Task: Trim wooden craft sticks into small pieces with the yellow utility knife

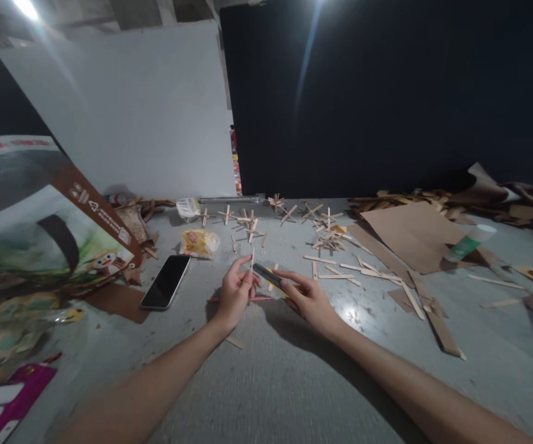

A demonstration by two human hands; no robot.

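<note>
My left hand (235, 291) pinches a thin wooden stick (252, 262) and holds it upright above the grey table (271, 376). My right hand (307, 296) grips a dark utility knife with yellow trim (269, 275), its tip pointing left at the stick. The two hands meet near the middle of the table. A reddish pencil-like stick (260, 298) lies flat under them. More flat wooden sticks (335, 271) lie scattered just to the right, and small crosses made of sticks (248, 222) lie farther back.
A black phone (165, 281) lies face up at the left, beside a printed cardboard box (39, 216). A yellow snack packet (198, 242) sits behind the phone. Brown cardboard sheets (409, 231), scraps and a green-and-white glue stick (472, 240) fill the right side. Grey and black panels stand behind.
</note>
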